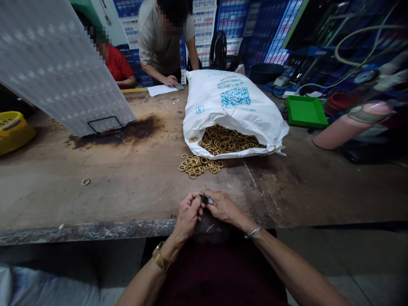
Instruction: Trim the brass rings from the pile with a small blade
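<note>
Both my hands meet just above the table's front edge. My right hand (pixel 227 207) is closed around a small dark tool with a grey, shiny part (pixel 208 199); its exact kind is not clear. Pinched fingers of my left hand (pixel 187 213) meet the tool's dark end, and whatever they hold is too small and covered to make out. Beyond my hands lies a loose pile of brass-coloured rings (pixel 195 165). Behind it, a white woven sack (pixel 207 95) rests on its side, its mouth towards me, with many more rings (pixel 228 141) inside.
A single ring (pixel 86 182) lies on the wooden table (pixel 134 191). White corrugated panels (pixel 73 63) stand left in a black wire holder (pixel 105 126), near a yellow basket (pixel 14 135). Rightwards are a green tray (pixel 306 111) and pink bottle (pixel 347 127). Two people are across the table.
</note>
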A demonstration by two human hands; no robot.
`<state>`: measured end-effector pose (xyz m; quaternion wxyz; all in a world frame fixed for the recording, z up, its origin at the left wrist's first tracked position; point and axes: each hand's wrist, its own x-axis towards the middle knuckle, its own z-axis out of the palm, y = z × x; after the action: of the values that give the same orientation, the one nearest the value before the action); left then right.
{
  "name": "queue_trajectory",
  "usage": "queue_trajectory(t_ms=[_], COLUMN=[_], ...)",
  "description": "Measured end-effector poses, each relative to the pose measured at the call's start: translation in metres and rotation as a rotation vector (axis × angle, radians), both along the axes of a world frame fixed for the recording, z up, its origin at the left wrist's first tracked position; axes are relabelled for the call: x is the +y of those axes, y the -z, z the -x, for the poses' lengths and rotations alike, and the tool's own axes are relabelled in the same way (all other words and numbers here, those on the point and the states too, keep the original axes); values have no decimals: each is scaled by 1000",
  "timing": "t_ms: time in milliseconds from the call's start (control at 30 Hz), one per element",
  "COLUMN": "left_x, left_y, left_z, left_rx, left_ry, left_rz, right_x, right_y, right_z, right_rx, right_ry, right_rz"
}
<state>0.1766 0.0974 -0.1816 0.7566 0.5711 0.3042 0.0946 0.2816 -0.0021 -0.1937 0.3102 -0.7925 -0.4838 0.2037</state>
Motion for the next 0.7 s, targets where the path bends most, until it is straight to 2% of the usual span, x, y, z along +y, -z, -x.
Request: queue_trajectory(t_ms=[167,333,500,600,700], left_x=[0,0,-2,-4,-2], left_y=[0,6,5,-6,-15], left_z=[1,1,5,7,6], left_rx=[3,-13,-38,-78,-148], left_ry=[-7,-16,-4,48,53], left_rz=[15,10,-8,93,324], right_x=[1,2,4,4,5], right_y=[4,1,-4,-1,7], right_z=[0,-1,-7,-20,-39], right_rx=[-74,-61,-74,-184,-279], right_ry=[0,7,-31,88,299], right_rz=[6,21,140,261,271])
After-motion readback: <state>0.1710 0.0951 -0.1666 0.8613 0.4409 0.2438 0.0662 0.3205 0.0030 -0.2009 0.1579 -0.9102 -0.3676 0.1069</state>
